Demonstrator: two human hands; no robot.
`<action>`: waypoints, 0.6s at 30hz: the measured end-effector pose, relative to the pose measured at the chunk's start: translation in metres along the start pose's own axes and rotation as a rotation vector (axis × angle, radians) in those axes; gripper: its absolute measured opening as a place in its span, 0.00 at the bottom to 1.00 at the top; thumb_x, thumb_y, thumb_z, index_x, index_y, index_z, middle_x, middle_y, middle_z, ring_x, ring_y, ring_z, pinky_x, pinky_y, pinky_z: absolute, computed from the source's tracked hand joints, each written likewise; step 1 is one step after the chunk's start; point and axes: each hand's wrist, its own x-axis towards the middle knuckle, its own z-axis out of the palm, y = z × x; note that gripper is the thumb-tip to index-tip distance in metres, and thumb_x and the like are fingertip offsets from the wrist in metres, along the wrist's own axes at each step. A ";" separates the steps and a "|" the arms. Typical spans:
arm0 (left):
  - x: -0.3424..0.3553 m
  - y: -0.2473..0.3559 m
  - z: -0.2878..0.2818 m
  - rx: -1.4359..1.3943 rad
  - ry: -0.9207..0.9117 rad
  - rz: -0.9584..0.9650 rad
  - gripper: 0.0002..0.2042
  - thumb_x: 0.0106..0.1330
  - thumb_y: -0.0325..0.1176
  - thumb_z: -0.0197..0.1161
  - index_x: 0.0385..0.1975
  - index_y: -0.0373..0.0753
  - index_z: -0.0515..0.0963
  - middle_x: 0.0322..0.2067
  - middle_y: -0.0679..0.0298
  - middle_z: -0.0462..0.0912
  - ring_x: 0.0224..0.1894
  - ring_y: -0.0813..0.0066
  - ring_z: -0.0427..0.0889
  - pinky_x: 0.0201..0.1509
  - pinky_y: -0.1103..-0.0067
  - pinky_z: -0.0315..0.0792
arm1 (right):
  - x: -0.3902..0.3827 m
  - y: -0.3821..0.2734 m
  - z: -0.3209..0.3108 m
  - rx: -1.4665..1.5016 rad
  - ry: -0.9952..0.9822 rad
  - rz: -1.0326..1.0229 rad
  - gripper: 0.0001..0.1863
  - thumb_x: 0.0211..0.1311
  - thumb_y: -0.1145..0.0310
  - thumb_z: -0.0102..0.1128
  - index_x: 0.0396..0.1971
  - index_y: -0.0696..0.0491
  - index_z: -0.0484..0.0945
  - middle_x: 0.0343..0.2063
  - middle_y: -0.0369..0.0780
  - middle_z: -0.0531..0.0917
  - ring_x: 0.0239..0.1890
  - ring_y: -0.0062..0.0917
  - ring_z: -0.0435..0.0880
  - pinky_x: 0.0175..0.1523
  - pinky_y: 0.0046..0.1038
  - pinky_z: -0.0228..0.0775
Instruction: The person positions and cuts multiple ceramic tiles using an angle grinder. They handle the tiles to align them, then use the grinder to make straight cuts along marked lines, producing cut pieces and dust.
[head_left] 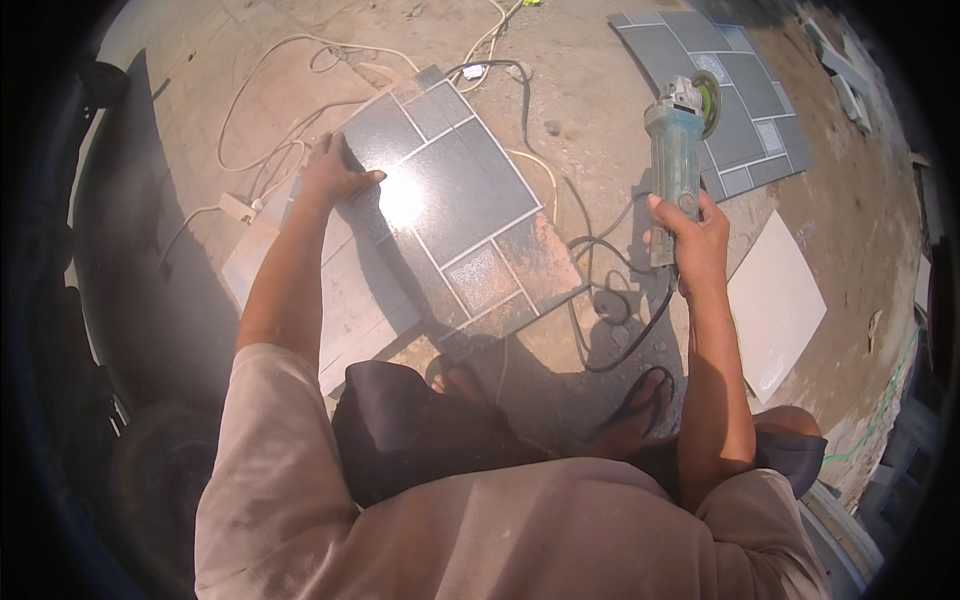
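Note:
A grey patterned tile (470,190) lies slanted in front of me, bright with sun glare, its near right corner coated in reddish dust. My left hand (333,178) holds its left edge, thumb over the face and the other fingers by the rim. In my right hand (692,235) is a teal angle grinder (674,150), gripped by its body and held up to the right of the tile. The grinder's disc (709,104) points away from me, apart from any tile. Under and left of the grey tile are pale tiles (365,310).
Another patterned tile (735,120) lies on the ground at the far right, with a white tile (778,305) nearer. A black cord (640,355) loops between my feet and the grinder. Pale cable (235,110) and a connector block (237,208) lie at left.

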 end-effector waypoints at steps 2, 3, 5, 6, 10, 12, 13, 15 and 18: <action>-0.006 -0.005 -0.002 0.016 -0.007 -0.040 0.63 0.49 0.68 0.84 0.81 0.35 0.63 0.81 0.45 0.62 0.83 0.47 0.62 0.83 0.59 0.66 | -0.001 0.001 -0.002 0.017 0.013 -0.003 0.20 0.63 0.68 0.77 0.51 0.63 0.84 0.32 0.40 0.86 0.24 0.24 0.86 0.29 0.27 0.76; -0.011 -0.001 -0.003 0.024 -0.036 -0.061 0.63 0.49 0.69 0.83 0.80 0.35 0.64 0.80 0.44 0.63 0.83 0.46 0.63 0.83 0.57 0.66 | -0.002 0.002 -0.004 0.023 0.022 -0.002 0.20 0.63 0.68 0.76 0.51 0.63 0.84 0.31 0.39 0.85 0.24 0.24 0.86 0.29 0.27 0.76; -0.025 0.007 -0.003 0.043 -0.093 -0.109 0.62 0.49 0.70 0.82 0.78 0.34 0.65 0.78 0.44 0.66 0.81 0.44 0.64 0.82 0.53 0.66 | -0.008 0.003 -0.007 0.013 0.031 -0.005 0.20 0.63 0.68 0.77 0.50 0.62 0.84 0.31 0.39 0.85 0.23 0.24 0.85 0.29 0.27 0.76; -0.034 0.012 -0.006 0.050 -0.112 -0.151 0.61 0.50 0.70 0.82 0.77 0.32 0.65 0.77 0.43 0.67 0.80 0.43 0.65 0.81 0.50 0.65 | -0.008 0.004 -0.008 0.016 0.028 -0.008 0.20 0.62 0.68 0.77 0.50 0.62 0.84 0.31 0.39 0.85 0.23 0.23 0.85 0.29 0.27 0.75; -0.077 0.035 -0.009 0.037 -0.162 -0.322 0.60 0.52 0.73 0.79 0.74 0.28 0.67 0.74 0.39 0.69 0.79 0.40 0.64 0.78 0.36 0.60 | -0.008 0.012 -0.011 0.090 -0.008 -0.004 0.20 0.59 0.67 0.80 0.46 0.63 0.85 0.31 0.40 0.87 0.26 0.23 0.86 0.31 0.26 0.77; -0.101 0.039 -0.001 0.036 -0.162 -0.395 0.61 0.53 0.76 0.77 0.74 0.28 0.68 0.73 0.37 0.69 0.80 0.39 0.63 0.77 0.30 0.57 | -0.008 0.018 -0.008 0.134 -0.063 -0.010 0.20 0.59 0.68 0.80 0.47 0.63 0.85 0.32 0.40 0.87 0.28 0.23 0.87 0.32 0.26 0.78; -0.112 0.038 0.007 0.042 -0.154 -0.420 0.61 0.53 0.78 0.75 0.73 0.28 0.68 0.73 0.36 0.69 0.80 0.38 0.63 0.77 0.28 0.55 | -0.009 0.020 -0.003 0.141 -0.074 -0.013 0.20 0.59 0.69 0.80 0.48 0.63 0.85 0.33 0.40 0.87 0.29 0.23 0.87 0.31 0.26 0.78; -0.134 0.043 0.011 0.036 -0.187 -0.456 0.63 0.53 0.82 0.72 0.73 0.26 0.68 0.72 0.32 0.68 0.79 0.36 0.64 0.77 0.25 0.52 | -0.012 0.025 0.008 0.152 -0.095 -0.018 0.21 0.60 0.69 0.80 0.49 0.63 0.85 0.34 0.41 0.88 0.31 0.23 0.88 0.31 0.25 0.78; -0.163 0.067 0.015 -0.025 -0.303 -0.562 0.62 0.55 0.80 0.72 0.72 0.24 0.68 0.70 0.32 0.72 0.76 0.35 0.70 0.76 0.26 0.55 | -0.013 0.033 0.025 0.101 -0.121 -0.002 0.22 0.60 0.68 0.81 0.51 0.63 0.85 0.37 0.43 0.90 0.35 0.25 0.89 0.36 0.28 0.80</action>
